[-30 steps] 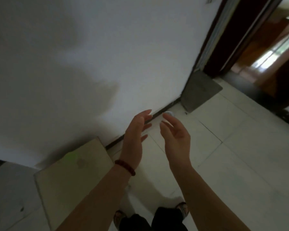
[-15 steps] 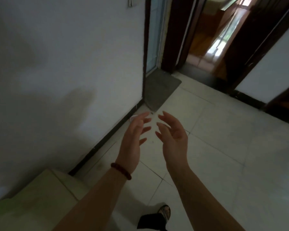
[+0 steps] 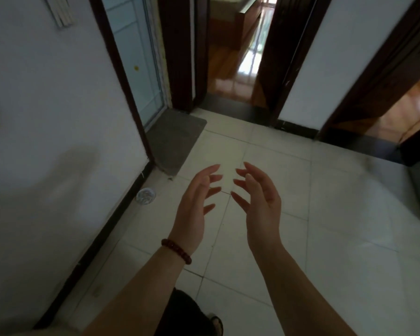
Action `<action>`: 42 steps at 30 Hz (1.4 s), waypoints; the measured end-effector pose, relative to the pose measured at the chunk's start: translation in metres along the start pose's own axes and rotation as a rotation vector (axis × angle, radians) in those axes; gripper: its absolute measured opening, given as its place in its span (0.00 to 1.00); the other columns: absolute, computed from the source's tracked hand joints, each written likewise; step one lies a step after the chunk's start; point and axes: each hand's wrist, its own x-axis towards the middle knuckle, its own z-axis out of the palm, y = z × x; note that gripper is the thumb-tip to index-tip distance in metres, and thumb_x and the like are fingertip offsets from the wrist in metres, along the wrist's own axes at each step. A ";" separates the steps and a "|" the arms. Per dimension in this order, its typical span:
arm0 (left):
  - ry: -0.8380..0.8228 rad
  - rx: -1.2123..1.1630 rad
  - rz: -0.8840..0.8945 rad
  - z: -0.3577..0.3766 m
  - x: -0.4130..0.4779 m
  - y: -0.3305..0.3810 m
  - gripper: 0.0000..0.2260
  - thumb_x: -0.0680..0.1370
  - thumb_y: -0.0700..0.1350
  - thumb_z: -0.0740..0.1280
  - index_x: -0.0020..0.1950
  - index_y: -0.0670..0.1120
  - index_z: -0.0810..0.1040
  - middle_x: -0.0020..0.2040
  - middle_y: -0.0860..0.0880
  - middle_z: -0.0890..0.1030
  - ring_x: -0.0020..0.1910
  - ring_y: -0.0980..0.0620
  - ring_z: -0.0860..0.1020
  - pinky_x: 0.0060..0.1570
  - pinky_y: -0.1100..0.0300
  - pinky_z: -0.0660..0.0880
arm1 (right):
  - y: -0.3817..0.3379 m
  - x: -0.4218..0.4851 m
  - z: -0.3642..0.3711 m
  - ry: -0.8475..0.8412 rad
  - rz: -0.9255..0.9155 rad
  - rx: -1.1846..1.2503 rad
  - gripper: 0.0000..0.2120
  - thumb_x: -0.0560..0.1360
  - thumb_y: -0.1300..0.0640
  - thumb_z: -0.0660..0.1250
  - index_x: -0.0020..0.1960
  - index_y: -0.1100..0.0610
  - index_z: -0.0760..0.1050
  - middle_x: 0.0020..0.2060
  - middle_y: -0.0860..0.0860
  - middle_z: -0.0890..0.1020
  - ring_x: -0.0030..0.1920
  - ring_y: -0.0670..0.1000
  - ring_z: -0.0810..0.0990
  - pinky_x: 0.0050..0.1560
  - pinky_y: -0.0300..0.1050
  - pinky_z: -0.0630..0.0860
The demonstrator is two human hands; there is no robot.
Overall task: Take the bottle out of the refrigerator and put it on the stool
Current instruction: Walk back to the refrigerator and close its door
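My left hand [image 3: 197,202] and my right hand [image 3: 260,202] are held out in front of me over the pale tiled floor, palms facing each other. The fingers of both are spread and relaxed, and neither hand holds anything. A dark red bead bracelet [image 3: 177,251] sits on my left wrist. No bottle, refrigerator or stool appears in this view.
A white wall [image 3: 46,117] runs along the left with a dark skirting. A small clear round object [image 3: 146,195] lies on the floor by it. A grey mat [image 3: 175,139] lies before a glass door [image 3: 136,59]. Dark-framed doorways [image 3: 238,57] open onto wooden floors ahead and at right.
The view has swung right and up, away from the wall and the pale box at lower left, toward the doorways. Both hands stay empty and held out in front.
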 end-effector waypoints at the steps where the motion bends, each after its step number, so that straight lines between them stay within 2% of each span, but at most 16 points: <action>1: -0.020 0.000 -0.007 0.006 0.010 -0.001 0.18 0.73 0.61 0.49 0.59 0.65 0.70 0.60 0.59 0.75 0.58 0.59 0.76 0.57 0.52 0.73 | 0.000 0.009 -0.005 0.019 0.004 0.004 0.11 0.79 0.58 0.60 0.57 0.51 0.77 0.52 0.47 0.82 0.55 0.49 0.81 0.57 0.50 0.79; 11: -0.221 -0.008 -0.013 0.078 0.159 0.014 0.17 0.73 0.60 0.48 0.56 0.65 0.71 0.61 0.58 0.76 0.58 0.58 0.76 0.59 0.52 0.72 | -0.016 0.150 -0.040 0.186 -0.036 -0.032 0.10 0.78 0.58 0.62 0.57 0.52 0.78 0.52 0.47 0.83 0.54 0.47 0.82 0.55 0.47 0.80; 16: -0.322 0.009 0.002 0.115 0.230 0.028 0.18 0.73 0.60 0.47 0.58 0.64 0.70 0.60 0.59 0.76 0.57 0.59 0.75 0.57 0.56 0.72 | -0.032 0.221 -0.052 0.244 -0.091 -0.054 0.08 0.77 0.59 0.63 0.51 0.49 0.79 0.49 0.44 0.83 0.52 0.46 0.82 0.53 0.45 0.80; 24: -0.449 0.077 -0.008 0.185 0.293 0.027 0.18 0.74 0.59 0.46 0.58 0.63 0.70 0.59 0.60 0.76 0.57 0.59 0.76 0.56 0.58 0.72 | -0.036 0.280 -0.106 0.385 -0.083 -0.014 0.08 0.78 0.60 0.63 0.49 0.51 0.79 0.49 0.48 0.83 0.52 0.49 0.82 0.54 0.46 0.80; 29: -0.471 0.133 -0.024 0.249 0.315 0.019 0.17 0.75 0.59 0.47 0.57 0.65 0.71 0.57 0.63 0.76 0.54 0.64 0.76 0.53 0.60 0.72 | -0.042 0.314 -0.164 0.441 -0.058 0.020 0.07 0.77 0.60 0.63 0.48 0.52 0.79 0.46 0.45 0.84 0.50 0.47 0.83 0.53 0.46 0.80; 36: -0.509 0.137 -0.011 0.397 0.328 0.022 0.19 0.74 0.60 0.46 0.59 0.63 0.70 0.58 0.61 0.75 0.57 0.60 0.75 0.57 0.56 0.71 | -0.072 0.361 -0.296 0.472 -0.098 0.019 0.08 0.77 0.59 0.63 0.47 0.49 0.79 0.45 0.43 0.84 0.50 0.46 0.83 0.51 0.43 0.81; 42: -0.554 0.121 0.030 0.516 0.328 0.024 0.20 0.73 0.59 0.46 0.60 0.61 0.69 0.58 0.59 0.75 0.57 0.59 0.75 0.56 0.58 0.72 | -0.098 0.387 -0.402 0.518 -0.122 0.031 0.08 0.78 0.58 0.63 0.46 0.48 0.79 0.45 0.43 0.83 0.49 0.46 0.83 0.52 0.43 0.81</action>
